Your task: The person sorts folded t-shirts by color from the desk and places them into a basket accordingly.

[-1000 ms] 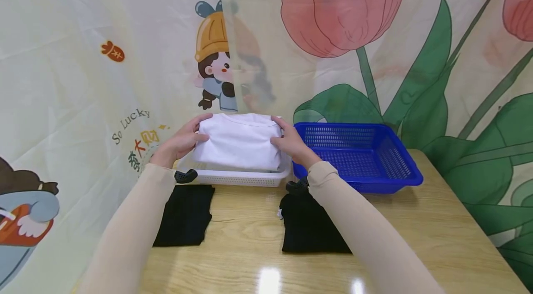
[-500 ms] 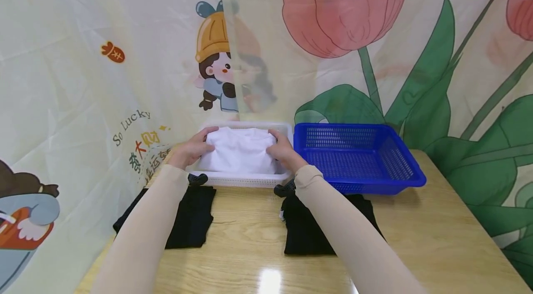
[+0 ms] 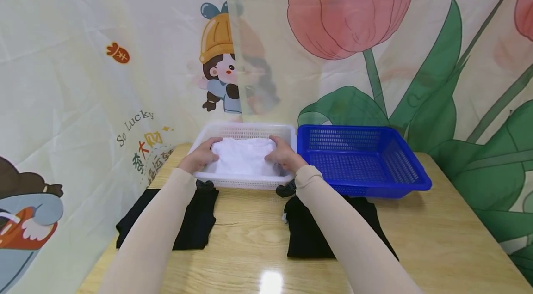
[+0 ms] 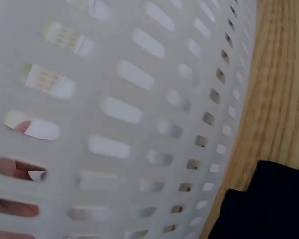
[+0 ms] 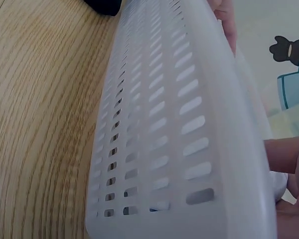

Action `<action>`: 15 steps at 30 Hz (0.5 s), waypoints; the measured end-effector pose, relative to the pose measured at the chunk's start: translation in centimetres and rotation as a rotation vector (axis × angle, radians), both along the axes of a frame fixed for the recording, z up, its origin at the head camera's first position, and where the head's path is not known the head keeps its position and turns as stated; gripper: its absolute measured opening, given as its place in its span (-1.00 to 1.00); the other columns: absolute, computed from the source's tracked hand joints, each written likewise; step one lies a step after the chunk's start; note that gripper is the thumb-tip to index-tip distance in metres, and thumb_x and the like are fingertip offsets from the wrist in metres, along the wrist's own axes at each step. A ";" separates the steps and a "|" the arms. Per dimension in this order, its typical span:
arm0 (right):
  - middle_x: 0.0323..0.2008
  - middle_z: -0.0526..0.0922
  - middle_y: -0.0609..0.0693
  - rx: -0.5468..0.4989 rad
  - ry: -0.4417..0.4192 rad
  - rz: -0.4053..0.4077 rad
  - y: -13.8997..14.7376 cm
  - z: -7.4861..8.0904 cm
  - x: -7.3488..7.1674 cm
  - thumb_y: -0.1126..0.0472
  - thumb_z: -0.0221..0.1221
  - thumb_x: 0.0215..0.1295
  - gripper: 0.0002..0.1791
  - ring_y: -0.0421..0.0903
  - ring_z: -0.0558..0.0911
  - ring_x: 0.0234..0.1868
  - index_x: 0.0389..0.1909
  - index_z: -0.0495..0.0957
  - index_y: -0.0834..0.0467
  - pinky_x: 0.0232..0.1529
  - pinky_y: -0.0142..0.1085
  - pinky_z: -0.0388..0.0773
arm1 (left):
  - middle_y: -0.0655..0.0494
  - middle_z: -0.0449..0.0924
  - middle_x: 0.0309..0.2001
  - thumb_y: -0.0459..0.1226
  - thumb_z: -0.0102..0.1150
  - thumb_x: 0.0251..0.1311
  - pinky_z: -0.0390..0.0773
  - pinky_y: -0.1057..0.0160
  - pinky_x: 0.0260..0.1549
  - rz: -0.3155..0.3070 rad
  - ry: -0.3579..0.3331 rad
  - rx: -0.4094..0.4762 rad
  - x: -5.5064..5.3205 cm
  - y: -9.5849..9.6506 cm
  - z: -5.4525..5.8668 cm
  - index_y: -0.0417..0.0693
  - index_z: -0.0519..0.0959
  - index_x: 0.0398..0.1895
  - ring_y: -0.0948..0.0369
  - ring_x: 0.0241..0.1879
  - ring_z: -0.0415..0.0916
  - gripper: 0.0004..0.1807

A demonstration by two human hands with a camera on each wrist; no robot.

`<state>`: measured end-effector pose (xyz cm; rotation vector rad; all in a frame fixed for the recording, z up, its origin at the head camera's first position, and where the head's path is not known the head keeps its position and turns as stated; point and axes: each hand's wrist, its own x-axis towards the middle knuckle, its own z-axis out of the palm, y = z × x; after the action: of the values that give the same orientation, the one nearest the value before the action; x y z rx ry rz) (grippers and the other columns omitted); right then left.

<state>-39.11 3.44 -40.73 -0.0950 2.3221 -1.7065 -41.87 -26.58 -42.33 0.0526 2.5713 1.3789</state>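
A folded white shirt (image 3: pixel 243 157) lies down inside the white plastic basket (image 3: pixel 243 183). My left hand (image 3: pixel 201 156) pinches the shirt's left edge, thumb on top. On the opposite edge my right hand (image 3: pixel 286 154) holds it the same way. Both wrists pass over the basket's front rim. The left wrist view is mostly filled by the slotted basket wall (image 4: pixel 114 129), with bits of fingers showing through the slots. In the right wrist view, the right hand (image 5: pixel 291 174) is partly visible beyond the basket rim (image 5: pixel 234 139). The fingertips under the shirt are hidden.
Right beside the white basket stands a blue basket (image 3: pixel 362 189). Two folded black garments lie on the wooden table (image 3: pixel 250 238): a left one (image 3: pixel 193 227) and a right one (image 3: pixel 306 236), each partly under a forearm. A printed curtain (image 3: pixel 266 30) hangs behind.
Both hands have lowered the white shirt from above the white basket down into it, moving slightly closer together. The baskets and black garments stay in place.
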 end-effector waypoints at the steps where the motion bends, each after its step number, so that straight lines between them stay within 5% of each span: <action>1: 0.66 0.11 0.20 0.012 -0.005 0.014 0.1 -0.1 0.0 0.53 0.31 0.30 0.05 0.20 0.20 0.61 0.72 0.04 0.05 0.57 0.12 0.21 | -0.28 -0.14 0.70 -0.61 0.01 0.43 0.00 -0.22 0.59 -0.003 -0.006 -0.016 0.0 0.0 -0.2 -0.04 0.04 0.73 -0.20 0.58 0.01 -0.14; 6: 0.71 -0.04 0.16 0.043 -0.022 0.080 0.3 0.4 0.6 0.45 0.32 0.35 0.08 0.19 0.03 0.68 0.75 -0.08 0.05 0.63 0.10 0.04 | -0.34 -0.08 0.67 -0.63 0.04 0.33 0.04 -0.18 0.57 -0.075 0.018 -0.145 0.3 -0.3 0.1 -0.14 0.03 0.71 -0.19 0.55 0.05 -0.10; 10: 0.72 -0.10 0.16 0.066 -0.070 0.144 1.2 2.0 1.4 0.32 0.31 0.43 0.06 0.18 -0.03 0.70 0.75 -0.13 0.00 0.65 0.12 -0.05 | -0.41 0.03 0.63 -0.60 0.06 0.29 0.17 -0.22 0.52 -0.147 0.077 -0.277 0.9 -0.4 2.2 -0.17 0.05 0.70 -0.26 0.54 0.13 -0.11; 15: 0.72 -0.11 0.15 0.110 -0.063 0.272 3.5 4.7 2.9 0.14 0.28 0.51 -0.04 0.20 -0.02 0.69 0.75 -0.07 -0.05 0.61 0.19 0.04 | -0.36 0.03 0.64 -0.46 0.08 0.48 0.22 -0.31 0.49 -0.162 0.111 -0.252 2.6 -0.7 4.5 -0.12 0.09 0.70 -0.37 0.57 0.09 -0.23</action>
<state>-36.17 6.95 -36.07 -0.3161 2.2334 -1.4280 -39.24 -27.31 -37.79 0.2958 2.7405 1.0147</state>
